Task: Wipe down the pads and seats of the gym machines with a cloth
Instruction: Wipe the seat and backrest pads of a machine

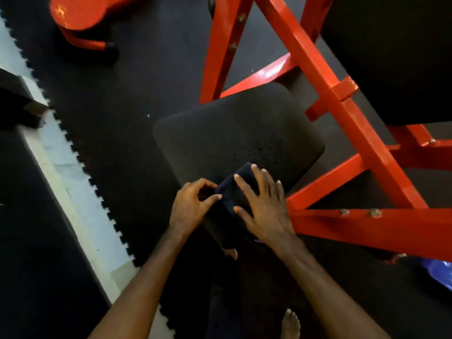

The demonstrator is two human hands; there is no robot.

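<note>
A black padded seat of a red-framed gym machine fills the middle of the view. A dark folded cloth lies on the seat's near edge. My right hand presses flat on the cloth with its fingers spread and straight. My left hand pinches the cloth's left edge between thumb and fingers. A second, larger black pad sits at the upper right, behind the frame.
Red steel frame bars cross the right side, close to my right hand. Another red machine part stands at the top left. The floor is black interlocking rubber mat with a pale strip at left. My bare foot is below.
</note>
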